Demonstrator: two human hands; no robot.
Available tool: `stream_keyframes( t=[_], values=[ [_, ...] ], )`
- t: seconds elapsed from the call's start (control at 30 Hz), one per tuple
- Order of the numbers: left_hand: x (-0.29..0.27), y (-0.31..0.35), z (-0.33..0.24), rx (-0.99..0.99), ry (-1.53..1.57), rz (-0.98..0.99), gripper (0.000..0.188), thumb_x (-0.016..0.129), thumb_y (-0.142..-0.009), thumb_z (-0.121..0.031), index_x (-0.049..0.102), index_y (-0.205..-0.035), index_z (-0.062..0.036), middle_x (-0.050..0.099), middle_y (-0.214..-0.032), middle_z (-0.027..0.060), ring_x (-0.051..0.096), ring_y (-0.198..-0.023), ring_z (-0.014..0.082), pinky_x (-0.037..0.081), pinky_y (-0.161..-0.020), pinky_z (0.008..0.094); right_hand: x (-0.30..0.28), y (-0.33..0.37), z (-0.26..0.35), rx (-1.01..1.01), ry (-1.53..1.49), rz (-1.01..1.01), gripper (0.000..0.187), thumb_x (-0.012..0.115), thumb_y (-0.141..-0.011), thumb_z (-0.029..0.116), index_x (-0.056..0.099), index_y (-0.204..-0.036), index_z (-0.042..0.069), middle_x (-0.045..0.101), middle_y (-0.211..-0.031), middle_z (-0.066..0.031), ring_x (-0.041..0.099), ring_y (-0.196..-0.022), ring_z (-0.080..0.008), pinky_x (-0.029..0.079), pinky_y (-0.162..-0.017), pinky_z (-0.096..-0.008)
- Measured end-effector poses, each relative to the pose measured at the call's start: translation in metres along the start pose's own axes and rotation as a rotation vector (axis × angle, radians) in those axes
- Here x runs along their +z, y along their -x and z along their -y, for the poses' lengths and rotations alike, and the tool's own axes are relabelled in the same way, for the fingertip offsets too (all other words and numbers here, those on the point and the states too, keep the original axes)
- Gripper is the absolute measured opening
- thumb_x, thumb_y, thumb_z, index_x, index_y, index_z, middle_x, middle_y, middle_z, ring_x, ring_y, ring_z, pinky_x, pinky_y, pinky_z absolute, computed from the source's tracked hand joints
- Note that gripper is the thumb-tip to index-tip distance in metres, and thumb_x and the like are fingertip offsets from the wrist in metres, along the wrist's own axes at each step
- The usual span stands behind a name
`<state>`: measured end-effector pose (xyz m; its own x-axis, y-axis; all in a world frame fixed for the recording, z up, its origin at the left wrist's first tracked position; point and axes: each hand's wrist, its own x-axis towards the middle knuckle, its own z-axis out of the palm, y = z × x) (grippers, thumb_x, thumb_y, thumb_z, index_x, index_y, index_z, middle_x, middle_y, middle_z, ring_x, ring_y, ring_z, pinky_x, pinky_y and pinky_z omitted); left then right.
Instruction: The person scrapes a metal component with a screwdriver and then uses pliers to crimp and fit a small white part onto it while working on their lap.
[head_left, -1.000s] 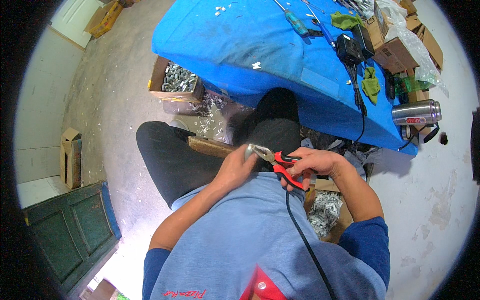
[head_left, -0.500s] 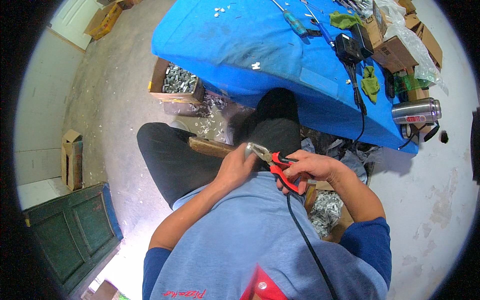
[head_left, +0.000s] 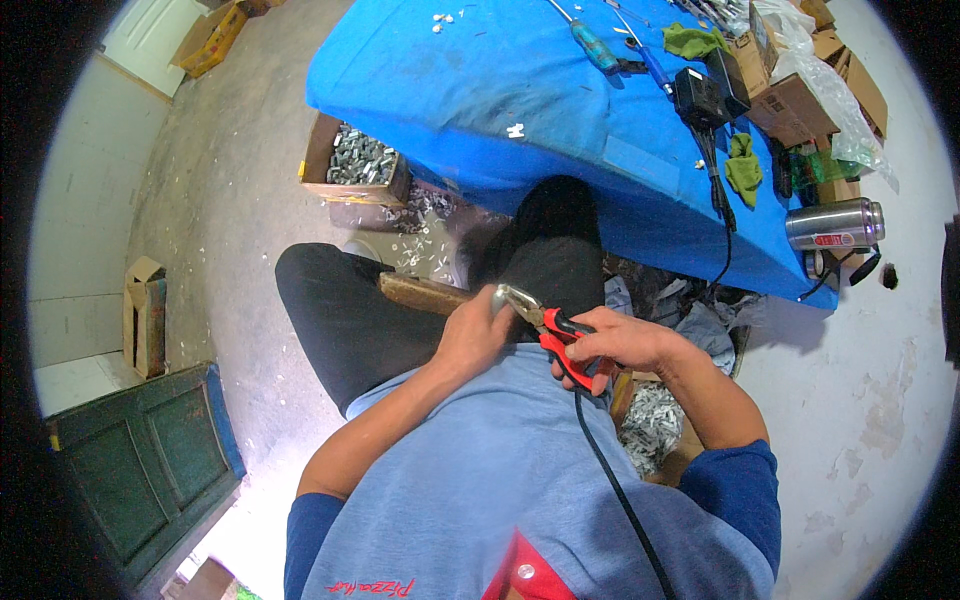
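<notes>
Over my lap, my left hand [head_left: 474, 332] pinches a small silver metal piece [head_left: 499, 299], shown only in part between its fingertips. My right hand [head_left: 628, 342] is wrapped round the red and black handles of a pair of pliers [head_left: 553, 342]. The pliers' jaws point left and meet the metal piece at my left fingertips. Whether they grip it or only touch it, I cannot tell. From beside the handles a black cord [head_left: 612, 475] runs down over my shirt. Just beyond my left hand, a wooden board [head_left: 422, 293] lies across my thigh.
A blue-covered table [head_left: 450, 90] stands ahead, bearing screwdrivers [head_left: 597, 48], black power adapters [head_left: 697, 98], green cloths [head_left: 742, 170] and a steel flask [head_left: 834, 224]. A carton of metal parts [head_left: 355, 185] sits at its left. More silver pieces [head_left: 652, 428] lie beside my right forearm.
My right fingers have shifted slightly on the pliers, whose handles look a little closer together. My left hand keeps its place with the metal piece.
</notes>
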<state>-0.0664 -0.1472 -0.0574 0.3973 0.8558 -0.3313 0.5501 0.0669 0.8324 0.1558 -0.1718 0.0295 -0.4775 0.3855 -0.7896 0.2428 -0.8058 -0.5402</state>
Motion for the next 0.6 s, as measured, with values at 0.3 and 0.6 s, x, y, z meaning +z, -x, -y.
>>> stream_keyframes(
  t=[0.3,0.6],
  values=[
    [0.004,0.000,0.001,0.055,-0.130,-0.059,0.024,0.058,-0.090,-0.021,0.051,-0.096,0.0014,0.060,-0.081,0.0290,0.058,-0.081,0.0480,0.046,-0.068,0.0527,-0.004,-0.001,0.001,0.030,-0.043,0.036,0.034,0.058,-0.086,0.021,0.056,-0.111,-0.002,0.068,-0.100,-0.0133,0.069,-0.083,-0.0188,0.057,-0.055,-0.0265],
    [0.006,-0.002,0.002,0.095,-0.274,-0.067,0.023,0.059,-0.089,-0.020,0.049,-0.096,0.0003,0.060,-0.074,0.0263,0.060,-0.072,0.0462,0.046,-0.063,0.0537,-0.006,0.000,0.010,0.044,-0.136,0.048,0.032,0.060,-0.084,0.022,0.058,-0.102,-0.004,0.069,-0.092,-0.0154,0.070,-0.078,-0.0210,0.057,-0.049,-0.0294]
  ],
)
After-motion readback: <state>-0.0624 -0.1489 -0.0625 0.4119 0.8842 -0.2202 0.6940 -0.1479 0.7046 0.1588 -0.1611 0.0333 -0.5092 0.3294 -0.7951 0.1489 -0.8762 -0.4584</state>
